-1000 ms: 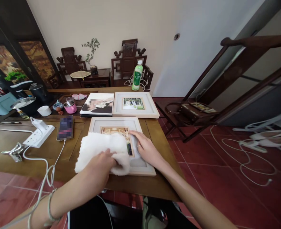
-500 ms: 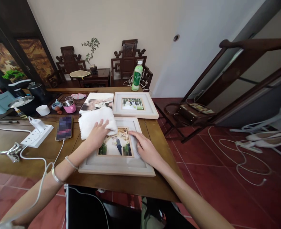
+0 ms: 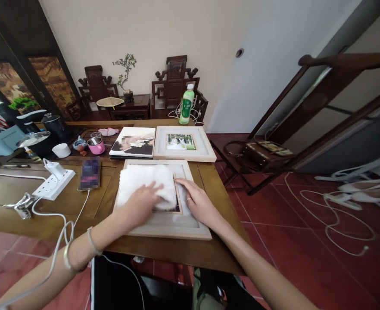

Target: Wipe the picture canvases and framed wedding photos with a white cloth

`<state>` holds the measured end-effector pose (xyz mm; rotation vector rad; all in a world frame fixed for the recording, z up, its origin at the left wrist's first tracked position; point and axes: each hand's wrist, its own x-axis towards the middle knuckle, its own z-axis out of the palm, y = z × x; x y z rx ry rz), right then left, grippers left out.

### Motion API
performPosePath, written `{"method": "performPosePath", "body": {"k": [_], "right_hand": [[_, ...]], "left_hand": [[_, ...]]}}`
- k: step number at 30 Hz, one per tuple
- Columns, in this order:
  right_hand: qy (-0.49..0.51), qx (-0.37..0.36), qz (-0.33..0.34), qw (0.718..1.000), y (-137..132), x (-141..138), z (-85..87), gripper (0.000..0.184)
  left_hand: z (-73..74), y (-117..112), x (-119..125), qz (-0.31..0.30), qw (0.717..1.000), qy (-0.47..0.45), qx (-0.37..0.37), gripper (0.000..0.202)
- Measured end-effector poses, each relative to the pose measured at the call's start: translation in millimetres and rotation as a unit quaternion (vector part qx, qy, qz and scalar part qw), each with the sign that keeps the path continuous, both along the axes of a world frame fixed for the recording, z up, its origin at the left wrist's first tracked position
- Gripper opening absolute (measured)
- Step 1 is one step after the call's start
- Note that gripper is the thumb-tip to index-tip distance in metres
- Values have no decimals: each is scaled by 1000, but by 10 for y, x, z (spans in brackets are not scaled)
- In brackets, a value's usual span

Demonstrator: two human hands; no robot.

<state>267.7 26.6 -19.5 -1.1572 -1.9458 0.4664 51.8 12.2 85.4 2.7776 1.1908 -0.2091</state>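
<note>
Now the left hand (image 3: 143,200) lies on a fluffy white cloth (image 3: 135,178) with its fingers spread out. The cloth sits on a picture frame (image 3: 173,235) at the middle of the view and hides most of its photo. The right hand (image 3: 199,204) is open too, resting on the frame's right side. Left of them on the tabletop (image 3: 214,189) are a phone (image 3: 89,173) and a white power strip (image 3: 54,185). Near the top middle stands a green bottle (image 3: 186,107), behind another picture frame (image 3: 206,151).

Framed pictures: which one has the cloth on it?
The nearer frame: the white cloth lies over it, while the farther frame is uncovered.
</note>
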Motion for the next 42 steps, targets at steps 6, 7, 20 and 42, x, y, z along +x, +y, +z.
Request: {"method": "performPosePath", "body": {"k": [6,7,20,42], "right_hand": [[5,-3,5,1000,-17,-4,32,67],[5,-3,6,1000,-18,-3,38,67],[3,-26,-3,1000,-15,-6,56,56],[108,-66,-61,990,-104,-20,138,52]], "left_hand": [[-257,531,96,55,989,29,135,48],[-266,526,109,49,989,35,135,45],[297,-564,261,-43,992,101,-57,36],[-195,90,566,-40,997,48,46,40]]}}
